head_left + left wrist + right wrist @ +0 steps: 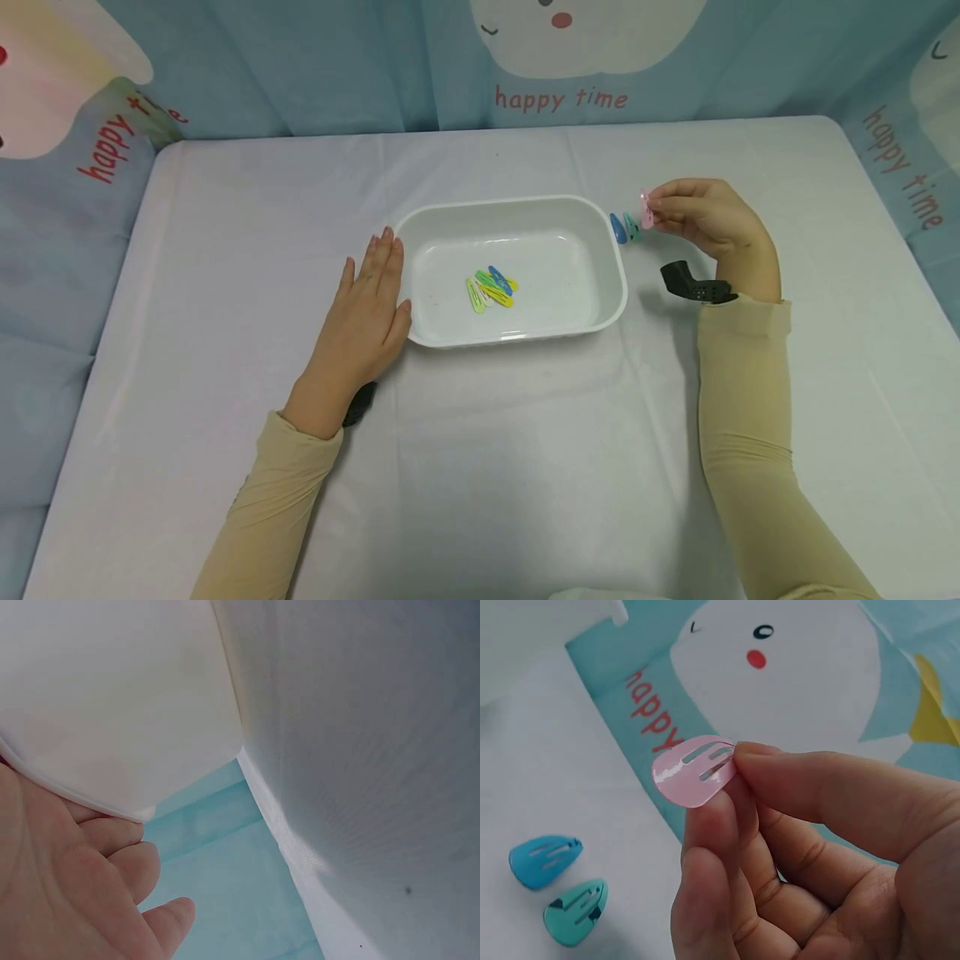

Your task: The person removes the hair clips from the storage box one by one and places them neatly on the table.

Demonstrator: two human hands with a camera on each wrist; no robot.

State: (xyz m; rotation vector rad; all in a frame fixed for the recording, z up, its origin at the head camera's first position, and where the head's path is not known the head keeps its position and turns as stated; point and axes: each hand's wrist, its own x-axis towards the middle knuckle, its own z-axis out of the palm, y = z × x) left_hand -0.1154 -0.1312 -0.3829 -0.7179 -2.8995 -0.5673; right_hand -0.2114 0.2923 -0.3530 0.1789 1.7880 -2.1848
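Note:
Between thumb and fingers my right hand (pixel 708 215) pinches a pink snap hair clip (pixel 694 772), held up off the table to the right of a white dish (pixel 517 340). Just left of it, a blue hair clip (pixel 544 861) and a teal hair clip (pixel 576 913) with dark marks lie side by side on the cloth. My left hand (pixel 360 308) rests with straight fingers against the dish's left rim. Inside the dish lies a small pile of hair clips (pixel 495 287) in green, yellow, blue and white, partly overlapping.
A white cloth (pixel 510 467) covers the table. Light blue curtains (pixel 337 67) with cartoon prints and "happy time" lettering stand behind it and along both sides. A pale object (pixel 603 594) shows at the bottom edge.

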